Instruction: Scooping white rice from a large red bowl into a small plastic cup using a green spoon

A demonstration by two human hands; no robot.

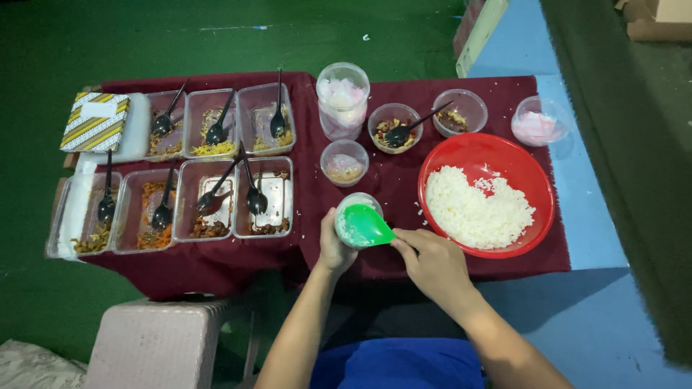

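My left hand [333, 248] grips the side of a small round clear container [352, 204] at the front of the maroon-clothed table [389, 180]. My right hand [432, 263] holds a green rice scoop [364, 226], its bowl pressed face down over the container's mouth. A big red bowl [530, 173] with a mound of white rice [476, 211] stands just right of my right hand.
Several clear rectangular trays [210, 133] of cooked food with black spoons fill the table's left. Small round tubs [344, 163], a tall clear jar [342, 97] and a lidded tub [537, 122] stand behind. A yellow-striped box [95, 121] sits far left. A pink stool [155, 342] stands in front.
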